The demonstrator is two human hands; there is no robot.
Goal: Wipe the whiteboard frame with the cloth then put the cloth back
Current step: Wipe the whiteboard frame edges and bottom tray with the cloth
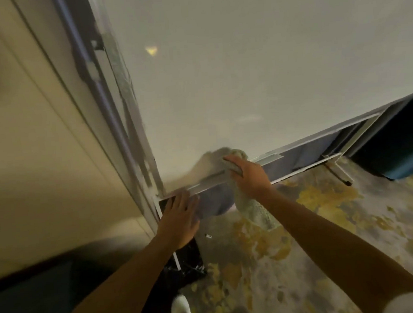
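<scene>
Right hand (247, 178) is gripping the cloth (253, 211) against the whiteboard frame (309, 140), left hand (180, 214) is resting flat, fingers spread, near the frame's corner above patterned carpet (339, 220).

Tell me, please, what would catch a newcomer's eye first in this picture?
The large whiteboard fills the upper middle, tilted in the wide-angle view. At its bottom frame the right hand presses a pale green cloth against the rail, the cloth's tail hanging below. The left hand lies flat near the board's lower left corner, above the yellow-and-grey patterned carpet.
</scene>
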